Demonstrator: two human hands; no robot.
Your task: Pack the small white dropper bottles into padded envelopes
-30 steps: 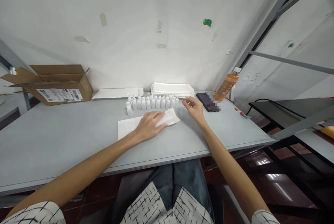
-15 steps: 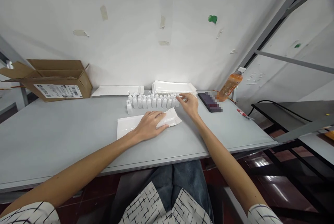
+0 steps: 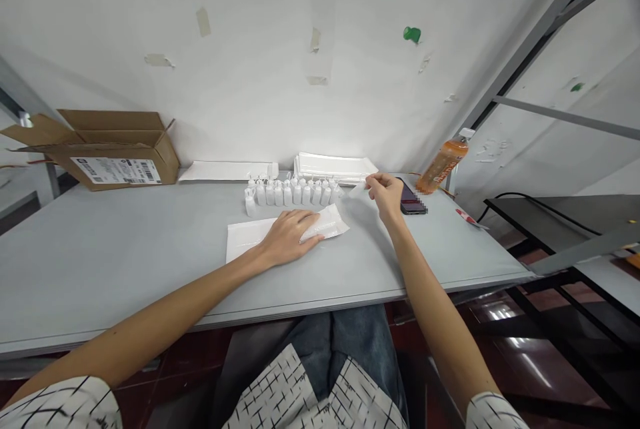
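My left hand (image 3: 290, 237) lies flat with its fingers stretched over a white plastic-looking sleeve (image 3: 244, 237) on the table. Just behind it stand several small white bottles (image 3: 297, 194) in close rows, with thin loops at their tops. One bottle (image 3: 250, 204) is set slightly forward at the left end. To the right of the rows, my right hand (image 3: 384, 193) is pinched above the tabletop near the phone. A whitish, motion-blurred small bottle (image 3: 357, 190) appears at its fingertips, its outline unclear.
White flat sleeves (image 3: 334, 166) lie stacked against the wall, with another white strip (image 3: 227, 170) to their left. An open cardboard box (image 3: 123, 156) stands at the back left. On the right are a dark phone (image 3: 413, 199) and a leaning orange drink bottle (image 3: 444, 164).
My right hand has moved right, away from the end of the bottle rows towards the phone, and a whitish blur moved with it. My left hand stays on the sleeve.
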